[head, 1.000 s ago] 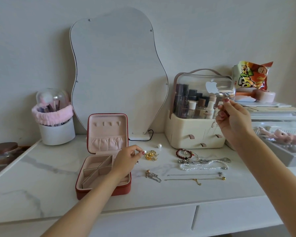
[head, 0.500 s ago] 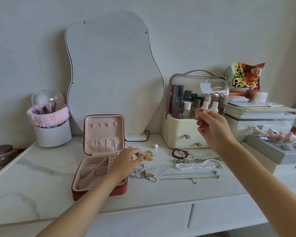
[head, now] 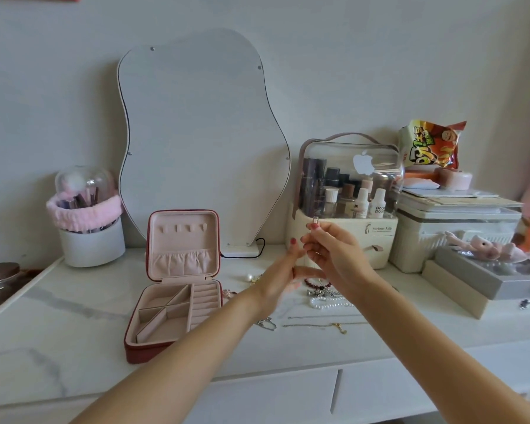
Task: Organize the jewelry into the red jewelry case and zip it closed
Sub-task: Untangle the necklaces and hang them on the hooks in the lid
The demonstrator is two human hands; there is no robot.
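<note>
The red jewelry case (head: 141, 351) lies open left of centre, its pink compartments showing nothing inside. My right hand (head: 337, 255) is raised over the loose jewelry and pinches a small silvery piece (head: 315, 221) between thumb and fingertips. My left hand (head: 283, 278) is lifted beside it, fingers loosely extended, the index fingertip near the right hand's fingers; it is blurred. On the table below lie a red bead bracelet (head: 312, 283), a pearl necklace (head: 331, 304), a thin gold chain (head: 325, 325), a silver piece (head: 266, 325) and a single pearl (head: 249, 277).
A wavy mirror (head: 202, 139) leans on the wall behind the case. A cosmetics organiser (head: 349, 240) stands at the back right, with stacked boxes (head: 453, 234), a snack bag (head: 432, 145) and a grey box (head: 484, 280) beyond. A brush holder (head: 89, 240) stands back left.
My left hand left the gold piece by the case and rose toward my right hand. My right hand came down and leftward with the small silvery piece.
</note>
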